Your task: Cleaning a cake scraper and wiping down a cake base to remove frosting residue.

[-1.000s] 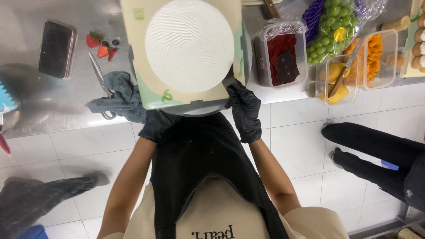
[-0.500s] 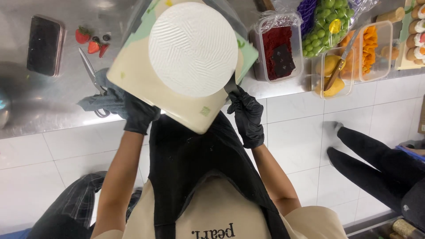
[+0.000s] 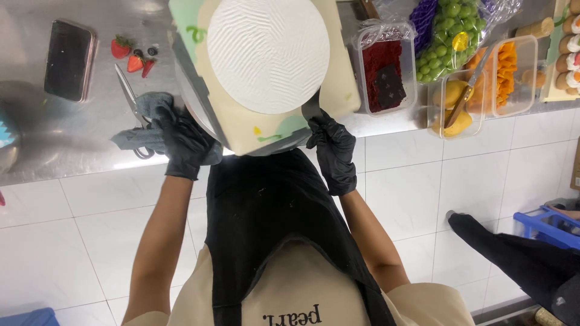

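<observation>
Both gloved hands grip the cake board — left hand (image 3: 184, 142) at its left edge, right hand (image 3: 332, 148) at its near corner — with the white cake (image 3: 267, 54) between them, above the bench (image 3: 78, 145); the turning step looks under way, calling for level, steady rotation.

The round cake (image 3: 267, 54) is white all over, its top combed into fine zigzag ridges. Under it, the square cake board (image 3: 254, 130) is cream with pale green patches and small yellow and green squiggles. Both hands, the left (image 3: 186, 143) and the right (image 3: 334, 151), wear plain black gloves, and the apron (image 3: 272, 217) is black over a beige shirt. The steel bench (image 3: 72, 145) is dull grey, carrying red strawberries (image 3: 130, 54), a black phone (image 3: 69, 59), a grey-blue cloth (image 3: 142, 124), dark red crumbs in a clear plastic tub (image 3: 383, 69), green grapes (image 3: 456, 36) and orange fruit pieces (image 3: 504, 63).
</observation>
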